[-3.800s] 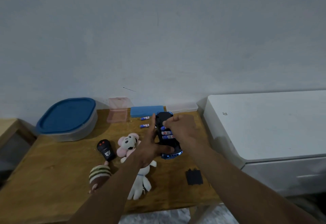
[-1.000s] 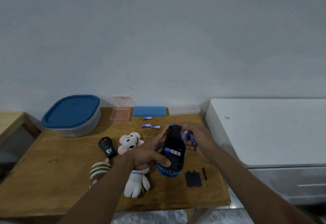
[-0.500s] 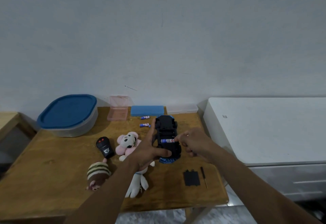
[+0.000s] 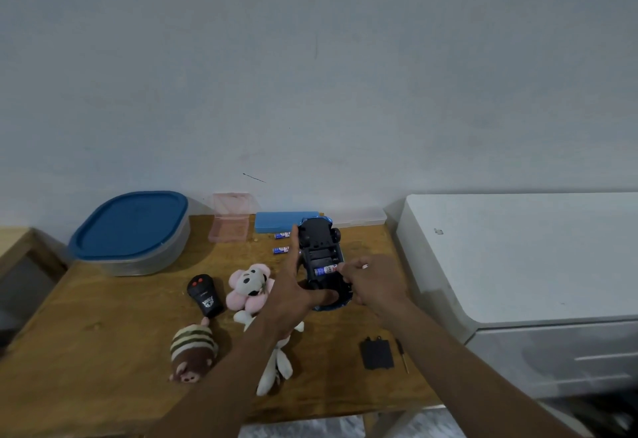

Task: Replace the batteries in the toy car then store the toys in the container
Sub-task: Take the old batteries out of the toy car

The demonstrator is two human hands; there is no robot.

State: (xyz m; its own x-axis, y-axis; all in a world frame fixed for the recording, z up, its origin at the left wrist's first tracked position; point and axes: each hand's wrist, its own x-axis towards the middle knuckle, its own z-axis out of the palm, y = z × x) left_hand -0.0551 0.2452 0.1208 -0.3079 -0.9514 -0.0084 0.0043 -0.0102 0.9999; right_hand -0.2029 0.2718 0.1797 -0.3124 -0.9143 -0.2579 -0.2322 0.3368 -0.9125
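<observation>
Gripping upturned toy car point(image 4: 317, 234) — left hand point(image 4: 293, 299), right hand point(image 4: 374, 285) pinching battery point(image 4: 324, 270)

One view, the head cam: we look from above and behind the hands, forward and down. It's wide-angle and sits well back. The grip is our left hand point(image 4: 290, 303) round the upturned toy car point(image 4: 322, 258), with the right hand point(image 4: 374, 282) pinching a battery point(image 4: 324, 270) in it. It lands low and central, forearms coming in from the bottom edge. Beyond the grip, wall point(image 4: 310, 75) fills the top half. Left of it the table point(image 4: 103, 351) runs out to the blue-lidded container point(image 4: 127, 227); right of it is the white cabinet point(image 4: 518, 251).
</observation>
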